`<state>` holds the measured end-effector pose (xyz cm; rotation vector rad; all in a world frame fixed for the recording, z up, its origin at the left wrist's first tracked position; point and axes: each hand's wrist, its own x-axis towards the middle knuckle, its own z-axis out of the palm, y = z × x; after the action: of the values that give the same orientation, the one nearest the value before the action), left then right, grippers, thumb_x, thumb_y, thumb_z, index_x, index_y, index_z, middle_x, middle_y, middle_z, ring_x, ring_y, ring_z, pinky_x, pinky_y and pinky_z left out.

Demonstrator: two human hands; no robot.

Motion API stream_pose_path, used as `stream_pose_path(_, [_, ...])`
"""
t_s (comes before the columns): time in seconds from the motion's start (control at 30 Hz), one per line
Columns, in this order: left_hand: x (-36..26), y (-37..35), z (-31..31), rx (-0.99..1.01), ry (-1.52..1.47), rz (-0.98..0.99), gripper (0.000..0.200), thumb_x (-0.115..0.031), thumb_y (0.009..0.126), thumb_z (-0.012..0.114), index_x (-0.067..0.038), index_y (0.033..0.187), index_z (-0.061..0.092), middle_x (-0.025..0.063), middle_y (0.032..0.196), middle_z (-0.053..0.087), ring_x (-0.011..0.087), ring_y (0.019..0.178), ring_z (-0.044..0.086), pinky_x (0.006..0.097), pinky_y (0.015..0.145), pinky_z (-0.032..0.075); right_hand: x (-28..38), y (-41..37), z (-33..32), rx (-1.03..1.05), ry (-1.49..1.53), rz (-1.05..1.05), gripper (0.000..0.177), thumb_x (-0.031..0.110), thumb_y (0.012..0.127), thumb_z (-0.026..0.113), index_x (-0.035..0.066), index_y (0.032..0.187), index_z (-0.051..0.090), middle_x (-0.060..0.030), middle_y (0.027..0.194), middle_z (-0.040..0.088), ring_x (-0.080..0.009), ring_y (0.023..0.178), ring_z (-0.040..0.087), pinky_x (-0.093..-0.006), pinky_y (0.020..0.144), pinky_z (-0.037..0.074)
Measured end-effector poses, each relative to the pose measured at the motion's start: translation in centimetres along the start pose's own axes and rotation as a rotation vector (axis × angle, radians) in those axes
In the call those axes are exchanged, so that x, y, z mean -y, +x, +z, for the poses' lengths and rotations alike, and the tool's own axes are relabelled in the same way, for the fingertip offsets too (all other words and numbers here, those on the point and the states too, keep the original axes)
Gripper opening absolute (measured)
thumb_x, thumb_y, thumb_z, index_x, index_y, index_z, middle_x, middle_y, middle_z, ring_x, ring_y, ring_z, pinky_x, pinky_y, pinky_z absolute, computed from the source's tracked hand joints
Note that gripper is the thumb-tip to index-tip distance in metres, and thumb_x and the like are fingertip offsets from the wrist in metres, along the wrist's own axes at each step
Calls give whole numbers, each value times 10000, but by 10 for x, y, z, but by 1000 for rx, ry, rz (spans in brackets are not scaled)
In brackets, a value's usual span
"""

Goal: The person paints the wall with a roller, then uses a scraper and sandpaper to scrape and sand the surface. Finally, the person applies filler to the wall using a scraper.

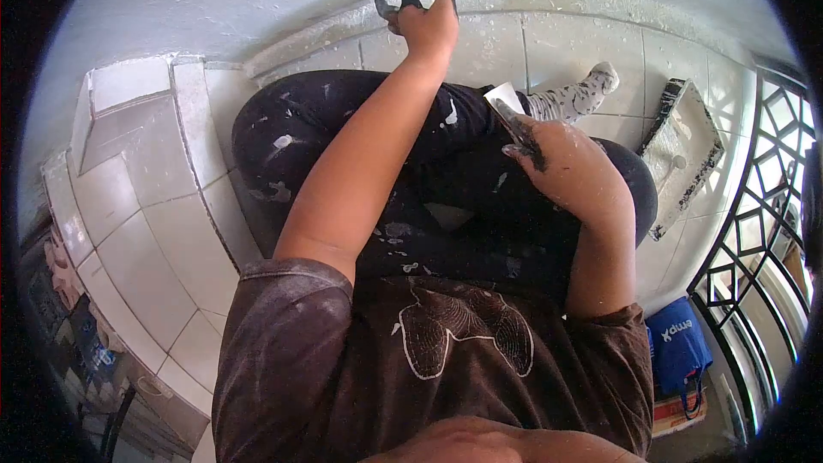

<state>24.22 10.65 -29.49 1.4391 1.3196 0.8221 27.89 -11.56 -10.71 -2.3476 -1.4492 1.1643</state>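
Note:
My left hand [422,19] reaches out to the base of the wall [283,0]. Its fingers are dark-stained and curled, and a small pale patch shows between index finger and thumb; I cannot make out what it is. Above my right leg, my right hand [553,150] is closed around a putty knife [507,105] with a pale, wide blade. Grey-black smears cover its thumb and fingers. White splashes mark my black trousers [334,120]. Along the wall's foot runs a rough ledge [557,0] spotted with white.
A messy tray [686,150] with dark-crusted edges lies on the tiled floor [480,51] beside my right knee. A tiled step [163,231] is on the left. On the right stand a black metal railing [750,197] and a blue bag [679,347].

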Motion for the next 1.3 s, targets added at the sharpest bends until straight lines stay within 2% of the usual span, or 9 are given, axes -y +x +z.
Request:
stream_pose_path(0.1, [-7, -4, -3, 13, -55, 14, 178, -173, 808, 706, -62, 939, 660, 67, 757, 588, 187, 721, 533, 326, 761, 428, -2, 0, 3, -18, -7, -13, 329, 258, 882, 634, 30, 1119, 617, -214, 986, 636, -421, 970, 583, -479, 838, 464])
stream_pose_path(0.3, [-13, -8, -5, -93, 245, 207, 183, -231, 786, 721, -91, 899, 686, 176, 808, 627, 266, 977, 521, 383, 921, 366, 1, 1, -1, 17, -9, 4, 335, 243, 874, 638, 19, 1121, 612, -219, 988, 636, -417, 970, 584, -479, 836, 463])
stream_pose_path(0.4, [-12, -5, -8, 74, -68, 14, 178, -242, 790, 717, -111, 908, 695, 212, 826, 631, 300, 1130, 435, 406, 941, 352, 1, -1, 0, -26, 5, -18, 330, 241, 867, 646, 15, 1106, 616, -223, 975, 632, -424, 961, 582, -482, 828, 463])
stream_pose_path(0.5, [-14, -7, -9, -2, 107, 120, 183, -252, 788, 721, -120, 912, 698, 209, 825, 634, 329, 1204, 367, 430, 980, 312, -2, 1, 2, -24, 10, -29, 323, 244, 866, 648, 10, 1086, 618, -228, 950, 627, -431, 943, 578, -486, 816, 460])
stream_pose_path(0.6, [-3, 0, -6, 27, -6, 1, 198, -268, 783, 728, -132, 924, 700, 217, 835, 636, 361, 1279, 253, 446, 1008, 277, 2, 0, -2, -25, 14, -21, 326, 253, 871, 645, 7, 1083, 618, -229, 934, 625, -434, 933, 577, -488, 809, 457])
stream_pose_path(0.77, [-8, -7, -1, -156, 239, 84, 209, -269, 781, 722, -125, 931, 698, 212, 878, 622, 319, 1157, 422, 419, 962, 321, -1, 0, 1, -35, 7, -42, 325, 270, 881, 642, 5, 1069, 618, -228, 928, 627, -432, 926, 580, -484, 801, 456])
stream_pose_path(1.0, [-5, 0, -7, 26, 87, -49, 197, -286, 781, 718, -158, 930, 707, 329, 1107, 552, 358, 1273, 325, 454, 998, 273, 4, -1, -3, -31, -1, -14, 326, 276, 876, 650, 10, 1062, 621, -222, 925, 620, -426, 927, 576, -483, 798, 455])
stream_pose_path(1.1, [-13, -8, -6, -103, 198, 57, 200, -296, 770, 725, -154, 910, 706, 242, 968, 631, 332, 1114, 482, 464, 976, 279, 2, -1, -1, -44, 8, -25, 325, 273, 873, 655, 13, 1064, 619, -218, 923, 617, -425, 924, 573, -482, 796, 454])
stream_pose_path(1.3, [-19, -7, -12, 68, 67, -60, 203, -298, 766, 728, -159, 913, 710, 272, 1031, 603, 348, 1180, 420, 470, 991, 267, 1, -1, 0, -44, 0, -25, 330, 271, 870, 657, 10, 1067, 613, -222, 910, 617, -431, 907, 574, -485, 784, 456])
